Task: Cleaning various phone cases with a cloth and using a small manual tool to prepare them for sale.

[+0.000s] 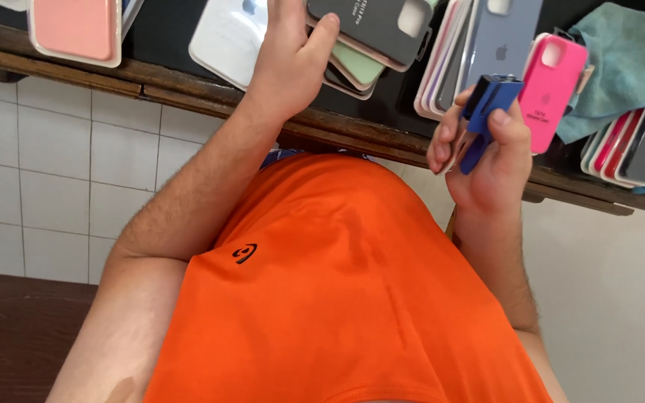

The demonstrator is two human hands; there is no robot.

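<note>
Blue silicone phone case (487,112), judged light, flexible and grippy, is clamped in the right hand (479,160); its edges suit grasping. The left hand (289,63) pinches stacked cases (367,37) at the tabletop (188,86) edge.

- The left hand (289,63) has its fingertips cut off by the top edge.
- The right hand (479,153) covers much of the blue case (487,112).
</note>
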